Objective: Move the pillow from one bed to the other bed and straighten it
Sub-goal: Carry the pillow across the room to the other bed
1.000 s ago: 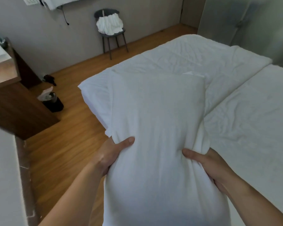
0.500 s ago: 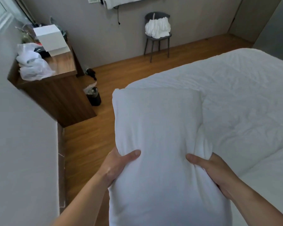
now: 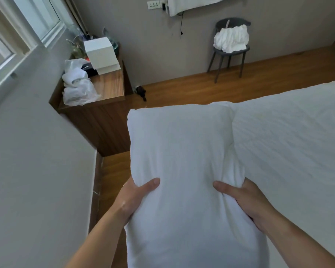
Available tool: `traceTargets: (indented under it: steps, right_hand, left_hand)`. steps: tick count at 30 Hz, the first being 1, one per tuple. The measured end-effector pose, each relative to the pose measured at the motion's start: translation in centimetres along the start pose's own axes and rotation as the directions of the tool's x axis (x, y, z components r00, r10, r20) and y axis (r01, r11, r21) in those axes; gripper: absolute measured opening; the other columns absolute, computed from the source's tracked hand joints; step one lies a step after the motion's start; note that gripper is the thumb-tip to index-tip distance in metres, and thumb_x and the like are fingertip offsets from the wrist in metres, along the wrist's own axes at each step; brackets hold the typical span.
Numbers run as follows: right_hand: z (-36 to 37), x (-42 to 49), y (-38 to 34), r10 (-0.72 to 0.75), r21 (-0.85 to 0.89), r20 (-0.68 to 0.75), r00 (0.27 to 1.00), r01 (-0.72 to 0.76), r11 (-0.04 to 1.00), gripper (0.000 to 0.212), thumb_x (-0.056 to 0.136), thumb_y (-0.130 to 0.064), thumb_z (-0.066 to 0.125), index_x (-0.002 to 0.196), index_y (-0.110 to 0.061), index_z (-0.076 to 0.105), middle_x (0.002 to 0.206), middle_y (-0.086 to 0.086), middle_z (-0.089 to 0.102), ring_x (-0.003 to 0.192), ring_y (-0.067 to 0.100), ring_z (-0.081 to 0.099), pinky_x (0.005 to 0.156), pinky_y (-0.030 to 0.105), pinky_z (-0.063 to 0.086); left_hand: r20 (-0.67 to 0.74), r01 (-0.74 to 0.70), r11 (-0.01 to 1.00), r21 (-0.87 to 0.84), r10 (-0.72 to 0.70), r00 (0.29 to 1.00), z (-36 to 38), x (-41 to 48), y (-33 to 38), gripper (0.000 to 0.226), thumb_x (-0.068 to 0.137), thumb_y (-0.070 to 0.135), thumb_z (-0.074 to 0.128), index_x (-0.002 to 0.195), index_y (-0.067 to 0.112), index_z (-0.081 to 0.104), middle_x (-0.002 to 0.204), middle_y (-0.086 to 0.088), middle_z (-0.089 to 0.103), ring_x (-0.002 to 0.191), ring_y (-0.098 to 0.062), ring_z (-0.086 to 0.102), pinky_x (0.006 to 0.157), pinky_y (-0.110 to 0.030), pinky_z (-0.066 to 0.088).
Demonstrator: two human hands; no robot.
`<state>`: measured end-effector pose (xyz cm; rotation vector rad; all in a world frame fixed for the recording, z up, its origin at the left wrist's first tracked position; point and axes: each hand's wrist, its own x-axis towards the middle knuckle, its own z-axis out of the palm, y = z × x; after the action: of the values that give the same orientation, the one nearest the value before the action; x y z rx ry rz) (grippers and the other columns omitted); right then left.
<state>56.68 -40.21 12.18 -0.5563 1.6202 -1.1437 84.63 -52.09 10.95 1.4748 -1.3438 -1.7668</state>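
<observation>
Pillow (image 3: 184, 161): white cloth, matt, soft, creased where gripped. Bed (image 3: 298, 136) cover: white cloth, matt, faintly ribbed, wrinkled. Floor (image 3: 259, 82): wood planks, slight sheen. Bench (image 3: 108, 88): dark wood, glossy top, grooved front. Bags (image 3: 77, 89) on it: thin, crinkled, translucent plastic. Chair (image 3: 228, 53): dark, matt; crumpled white cloth on seat. Wall (image 3: 37, 161): matt paint.

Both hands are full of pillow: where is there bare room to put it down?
The bed, right of the pillow, is bare sheet across what shows. The floor is open between the bed and the chair. The cabinet top is crowded: bags and a white box leave one corner.
</observation>
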Motion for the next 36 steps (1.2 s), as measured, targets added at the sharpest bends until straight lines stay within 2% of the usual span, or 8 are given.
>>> traceTargets:
  steps: [9,13,20,22,26,29,32,36]
  right_hand:
    - [0.0,15.9,-8.8,-0.010,-0.030,0.081,0.997,0.013,0.999,0.037,0.073,-0.032,0.091,0.104,-0.033,0.071,0.082,-0.021,0.080,0.070,0.001,0.076,0.067,0.026,0.054]
    - [0.8,21.0,-11.7,-0.001,-0.034,0.065,0.998,0.003,0.999,0.044,0.071,-0.036,0.090,0.111,-0.029,0.074,0.088,-0.015,0.082,0.074,0.006,0.078,0.070,0.030,0.056]
    - [4.9,30.5,-15.8,-0.013,-0.014,0.007,1.000,0.013,1.000,0.044,0.071,-0.036,0.090,0.111,-0.031,0.073,0.088,-0.016,0.081,0.073,0.004,0.077,0.069,0.029,0.056]
    - [6.9,33.3,-17.2,-0.019,0.002,-0.021,1.000,0.020,1.000,0.044,0.072,-0.035,0.090,0.112,-0.030,0.074,0.090,-0.015,0.082,0.074,0.005,0.078,0.071,0.030,0.056]
    - [11.0,38.3,-20.6,-0.020,0.042,-0.078,0.997,0.024,0.999,0.038,0.077,-0.032,0.088,0.111,-0.029,0.073,0.088,-0.017,0.081,0.073,0.003,0.077,0.068,0.027,0.054]
    - [13.5,41.5,-23.1,-0.028,0.056,-0.128,0.991,0.036,0.998,0.038,0.077,-0.032,0.087,0.112,-0.029,0.073,0.089,-0.017,0.081,0.073,0.003,0.077,0.069,0.027,0.054]
    - [14.9,44.7,-25.2,-0.030,0.070,-0.172,0.985,0.043,0.997,0.039,0.076,-0.033,0.088,0.112,-0.029,0.073,0.089,-0.017,0.081,0.074,0.002,0.077,0.069,0.027,0.054]
    - [15.4,49.4,-27.4,-0.033,0.095,-0.207,0.978,0.054,0.994,0.040,0.076,-0.033,0.088,0.113,-0.030,0.073,0.089,-0.018,0.081,0.074,0.001,0.077,0.069,0.025,0.054]
  left_hand:
    - [-0.075,0.031,0.999,-0.042,-0.034,0.997,-0.1,12.9,7.3,0.106,0.042,0.070,0.091,0.135,0.030,0.060,0.118,0.001,0.079,0.108,-0.028,0.077,0.099,-0.053,0.059]
    - [-0.037,0.032,0.998,-0.058,-0.035,0.999,-0.9,18.0,10.4,0.108,0.045,0.066,0.094,0.139,0.028,0.057,0.124,-0.003,0.077,0.112,-0.030,0.075,0.102,-0.057,0.056]
    - [0.000,0.040,0.998,-0.042,-0.040,0.999,-4.5,28.6,14.8,0.110,0.043,0.067,0.093,0.139,0.027,0.058,0.123,-0.001,0.078,0.111,-0.029,0.076,0.101,-0.056,0.056]
    - [0.012,0.025,0.999,-0.047,-0.025,1.000,-6.2,32.3,16.4,0.109,0.043,0.066,0.093,0.138,0.027,0.060,0.120,0.001,0.079,0.108,-0.026,0.077,0.096,-0.051,0.059]
    - [0.097,0.004,1.000,-0.028,-0.002,0.995,-9.9,39.5,21.3,0.092,0.050,0.055,0.089,0.134,0.029,0.062,0.113,0.005,0.081,0.098,-0.018,0.080,0.076,-0.032,0.062]
    - [0.127,0.005,1.000,-0.018,-0.003,0.992,-12.1,44.5,24.1,0.097,0.048,0.057,0.093,0.135,0.029,0.061,0.115,0.003,0.080,0.101,-0.021,0.079,0.081,-0.038,0.062]
    - [0.145,0.015,1.000,-0.004,-0.015,0.989,-13.2,49.1,26.2,0.084,0.059,0.052,0.093,0.134,0.031,0.061,0.115,0.003,0.080,0.103,-0.024,0.078,0.084,-0.041,0.062]
    - [0.195,0.033,0.998,0.047,-0.042,0.980,-13.4,55.5,29.0,0.085,0.059,0.054,0.093,0.134,0.032,0.060,0.116,0.002,0.079,0.105,-0.026,0.077,0.088,-0.046,0.063]
